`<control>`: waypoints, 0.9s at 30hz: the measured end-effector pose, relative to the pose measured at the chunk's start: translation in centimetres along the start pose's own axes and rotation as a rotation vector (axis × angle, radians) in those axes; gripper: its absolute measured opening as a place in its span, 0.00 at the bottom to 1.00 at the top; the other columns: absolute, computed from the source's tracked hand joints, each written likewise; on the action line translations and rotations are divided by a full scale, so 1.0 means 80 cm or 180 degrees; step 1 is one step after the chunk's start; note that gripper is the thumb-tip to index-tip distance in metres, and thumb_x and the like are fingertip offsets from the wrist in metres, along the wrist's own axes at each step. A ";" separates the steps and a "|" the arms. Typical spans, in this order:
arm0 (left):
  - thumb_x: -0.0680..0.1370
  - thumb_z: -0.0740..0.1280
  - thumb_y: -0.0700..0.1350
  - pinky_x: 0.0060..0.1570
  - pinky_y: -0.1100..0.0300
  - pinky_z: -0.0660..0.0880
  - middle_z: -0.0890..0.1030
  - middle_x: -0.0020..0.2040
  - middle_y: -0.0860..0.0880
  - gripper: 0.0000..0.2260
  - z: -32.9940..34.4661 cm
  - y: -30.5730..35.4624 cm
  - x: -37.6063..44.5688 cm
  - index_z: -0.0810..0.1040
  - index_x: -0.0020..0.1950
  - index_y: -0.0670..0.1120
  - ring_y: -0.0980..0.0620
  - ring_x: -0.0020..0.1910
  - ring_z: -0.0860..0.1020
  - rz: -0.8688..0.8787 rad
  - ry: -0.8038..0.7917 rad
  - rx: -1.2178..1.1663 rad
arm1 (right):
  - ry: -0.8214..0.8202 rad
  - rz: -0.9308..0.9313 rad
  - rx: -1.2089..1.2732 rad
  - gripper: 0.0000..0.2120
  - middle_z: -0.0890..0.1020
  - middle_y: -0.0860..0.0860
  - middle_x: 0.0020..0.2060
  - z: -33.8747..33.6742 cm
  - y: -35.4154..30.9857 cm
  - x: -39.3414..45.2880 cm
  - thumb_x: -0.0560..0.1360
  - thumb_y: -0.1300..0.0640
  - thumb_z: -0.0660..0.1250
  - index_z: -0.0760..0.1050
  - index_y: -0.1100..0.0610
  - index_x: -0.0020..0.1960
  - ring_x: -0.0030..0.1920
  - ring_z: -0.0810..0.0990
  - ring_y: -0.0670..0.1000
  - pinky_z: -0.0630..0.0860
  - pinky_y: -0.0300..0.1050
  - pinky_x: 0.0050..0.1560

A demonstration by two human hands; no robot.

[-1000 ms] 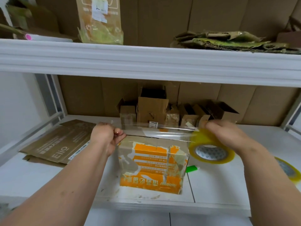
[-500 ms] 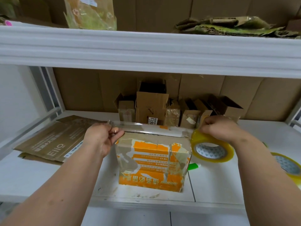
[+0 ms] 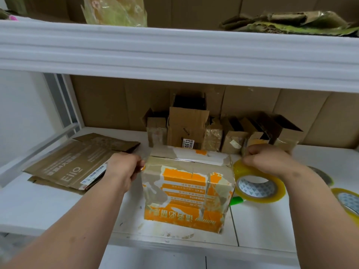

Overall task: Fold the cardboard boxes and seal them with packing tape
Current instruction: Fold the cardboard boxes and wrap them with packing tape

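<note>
Orange-and-white cardboard box (image 3: 187,193) stands on the white shelf (image 3: 258,228), near its front edge, top flaps closed. A clear strip of tape (image 3: 186,159) lies along the top seam, running from the left edge to the right.

Left hand (image 3: 124,171): at the box's upper left corner, fingers curled inward and pinching the tape end against that corner.

Right hand (image 3: 270,158): at the box's upper right corner, fingers curled tight around the top of the yellowish tape roll (image 3: 258,185), which hangs just beside the box's right side.

Second tape roll (image 3: 347,202) lies at the right edge. Flattened brown cartons (image 3: 68,164) lie left of the box. Small open boxes (image 3: 213,129) stand along the back.
</note>
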State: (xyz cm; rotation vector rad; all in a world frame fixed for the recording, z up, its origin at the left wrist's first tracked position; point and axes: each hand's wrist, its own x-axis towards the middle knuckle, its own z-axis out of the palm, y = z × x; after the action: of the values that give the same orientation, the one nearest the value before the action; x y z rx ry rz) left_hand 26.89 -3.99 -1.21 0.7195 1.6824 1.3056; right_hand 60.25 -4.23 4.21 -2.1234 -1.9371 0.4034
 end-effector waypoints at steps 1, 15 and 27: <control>0.75 0.64 0.34 0.28 0.60 0.62 0.74 0.31 0.44 0.06 -0.001 -0.003 0.004 0.75 0.38 0.40 0.49 0.30 0.69 0.0122 0.0034 0.0193 | 0.0046 -0.0006 -0.0013 0.05 0.78 0.46 0.42 0.003 -0.002 0.000 0.74 0.46 0.66 0.76 0.47 0.43 0.51 0.76 0.53 0.70 0.61 0.65; 0.80 0.65 0.53 0.46 0.56 0.75 0.85 0.51 0.52 0.08 -0.008 -0.015 0.007 0.82 0.55 0.53 0.53 0.50 0.82 0.0612 -0.0697 -0.0297 | 0.0425 -0.0002 -0.0300 0.15 0.78 0.42 0.41 0.028 0.014 0.002 0.68 0.35 0.62 0.76 0.44 0.44 0.46 0.73 0.49 0.60 0.53 0.58; 0.82 0.53 0.56 0.74 0.46 0.59 0.55 0.81 0.49 0.26 0.054 0.009 -0.048 0.51 0.80 0.55 0.42 0.77 0.57 0.2837 -0.0358 0.4074 | 0.0316 -0.0123 0.0185 0.11 0.77 0.45 0.42 0.032 0.002 -0.010 0.76 0.40 0.64 0.74 0.47 0.43 0.49 0.73 0.51 0.66 0.54 0.60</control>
State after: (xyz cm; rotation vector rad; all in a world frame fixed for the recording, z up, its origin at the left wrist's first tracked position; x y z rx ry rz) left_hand 32.41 -5.05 0.24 2.4172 2.0680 0.4546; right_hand 59.45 -5.05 1.82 -2.0268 -1.8850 0.3361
